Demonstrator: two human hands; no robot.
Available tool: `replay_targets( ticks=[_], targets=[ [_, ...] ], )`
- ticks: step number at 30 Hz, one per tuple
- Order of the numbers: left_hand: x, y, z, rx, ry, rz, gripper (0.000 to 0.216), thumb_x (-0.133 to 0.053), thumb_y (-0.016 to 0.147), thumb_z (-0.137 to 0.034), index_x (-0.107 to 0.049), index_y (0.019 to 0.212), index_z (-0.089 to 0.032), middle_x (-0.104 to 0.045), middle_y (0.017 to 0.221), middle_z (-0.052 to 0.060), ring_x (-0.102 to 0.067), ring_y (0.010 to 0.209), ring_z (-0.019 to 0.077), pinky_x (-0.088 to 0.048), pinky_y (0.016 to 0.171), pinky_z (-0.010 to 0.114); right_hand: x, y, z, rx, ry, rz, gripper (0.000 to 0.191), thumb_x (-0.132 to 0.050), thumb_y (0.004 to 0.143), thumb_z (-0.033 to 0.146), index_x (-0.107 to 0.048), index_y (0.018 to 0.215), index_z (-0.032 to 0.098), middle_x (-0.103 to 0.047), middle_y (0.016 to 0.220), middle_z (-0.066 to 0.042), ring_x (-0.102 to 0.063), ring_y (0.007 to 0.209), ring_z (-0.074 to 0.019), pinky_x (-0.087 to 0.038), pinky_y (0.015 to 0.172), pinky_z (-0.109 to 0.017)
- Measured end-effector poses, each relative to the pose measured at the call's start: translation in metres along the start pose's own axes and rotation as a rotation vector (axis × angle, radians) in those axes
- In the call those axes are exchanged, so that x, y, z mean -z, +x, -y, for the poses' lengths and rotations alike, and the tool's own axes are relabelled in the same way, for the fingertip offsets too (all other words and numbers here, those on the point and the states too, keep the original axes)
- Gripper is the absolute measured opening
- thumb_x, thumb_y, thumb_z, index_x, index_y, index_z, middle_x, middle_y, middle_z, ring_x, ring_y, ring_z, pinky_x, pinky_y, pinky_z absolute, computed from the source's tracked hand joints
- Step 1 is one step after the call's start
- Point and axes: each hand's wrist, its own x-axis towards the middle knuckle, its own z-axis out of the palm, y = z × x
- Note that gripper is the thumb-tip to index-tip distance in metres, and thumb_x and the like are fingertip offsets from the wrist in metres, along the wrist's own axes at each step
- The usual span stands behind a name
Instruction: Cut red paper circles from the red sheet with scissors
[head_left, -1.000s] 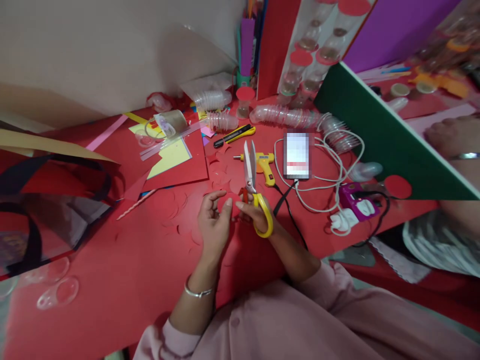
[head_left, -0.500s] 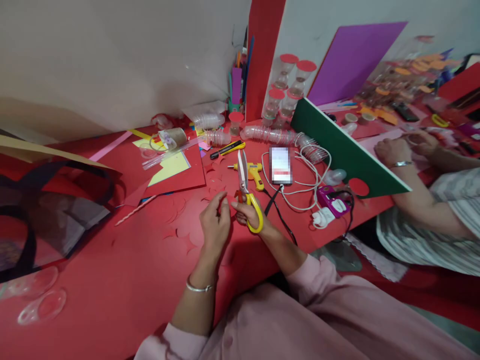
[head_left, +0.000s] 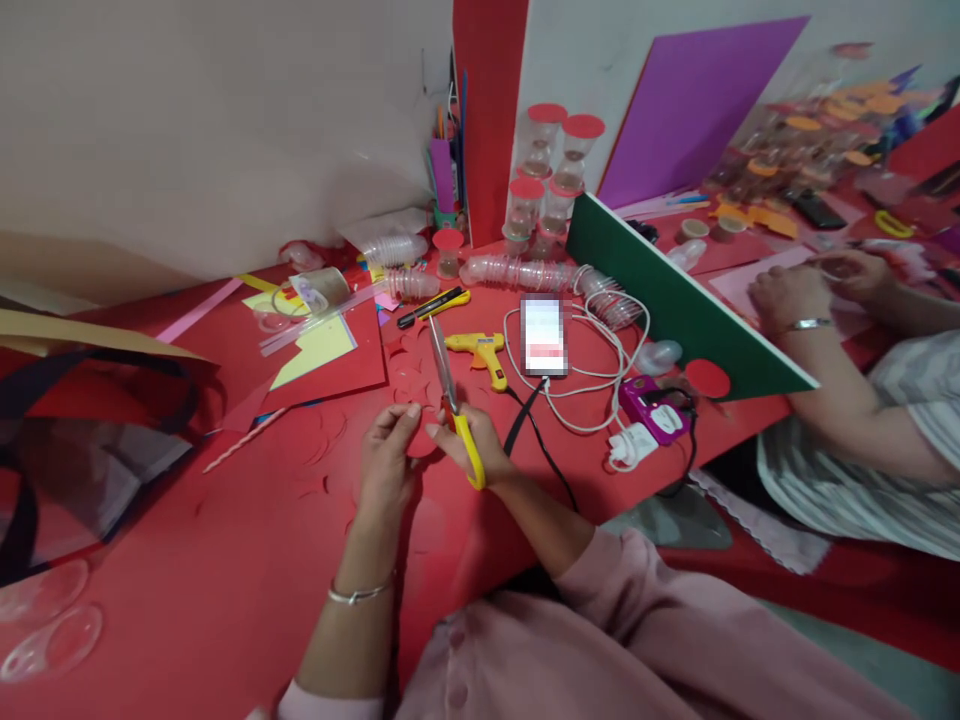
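Note:
My right hand (head_left: 484, 440) grips a pair of scissors (head_left: 470, 450) by its yellow handle, the blades close together and pointing away from me. My left hand (head_left: 386, 455) is closed in a pinch, thumb against fingertips, on a small round red paper piece (head_left: 424, 440) between the two hands. The piece blends into the red table, so its full edge is hard to make out. Thin curved red paper scraps (head_left: 326, 440) lie left of my left hand. Just beyond the scissors rests a yellow glue gun (head_left: 480, 346), and behind it a yellow-and-black box cutter (head_left: 433, 307).
A phone (head_left: 544, 335) with white cables lies right of the glue gun, near a purple power adapter (head_left: 652, 410). A green board (head_left: 690, 290) separates off a co-worker's arms (head_left: 817, 340). Stacked clear cups (head_left: 525, 270) and red-topped hourglass shapes (head_left: 574, 150) stand behind. Yellow paper (head_left: 315, 352) lies left.
The view has turned slightly right. My hands have come lower, and the scissors now tilt left beside the red paper piece, with my left hand pinching it.

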Motion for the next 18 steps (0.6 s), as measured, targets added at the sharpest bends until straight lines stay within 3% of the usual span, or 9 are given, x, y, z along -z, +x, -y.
replay_targets(
  ticks=[7,12,18],
  targets=[
    [-0.001,-0.006,-0.005,-0.104,0.067,-0.010,0.027,-0.092,0.066,-0.032,-0.074,0.080,-0.018,-0.072,0.081,-0.001,-0.066,0.072,0.0129,-0.056,0.060,0.022,0.001,-0.005,-0.001,0.077,-0.047,-0.018,0.039,-0.082,0.073,0.052,-0.056,0.079,0.024,-0.044,0.059,0.008,-0.039,0.052,-0.0104,-0.033,0.049,-0.022],
    [0.000,-0.003,0.001,-0.034,0.053,0.018,0.027,-0.089,0.065,-0.033,-0.073,0.079,-0.017,-0.068,0.068,-0.003,-0.054,0.047,0.0074,-0.038,0.040,0.017,0.005,-0.004,-0.001,0.141,-0.064,-0.030,0.033,-0.080,0.078,0.048,-0.058,0.081,0.023,-0.046,0.062,0.007,-0.040,0.054,-0.0107,-0.034,0.051,-0.023],
    [-0.001,-0.001,0.004,-0.051,-0.064,0.035,0.024,-0.087,0.066,-0.031,-0.072,0.078,-0.016,-0.067,0.069,-0.002,-0.051,0.046,0.0051,-0.031,0.036,0.016,0.002,-0.007,0.014,0.127,-0.027,-0.121,0.031,-0.079,0.080,0.047,-0.060,0.079,0.023,-0.052,0.062,0.005,-0.046,0.054,-0.0128,-0.039,0.053,-0.026]
  ],
)
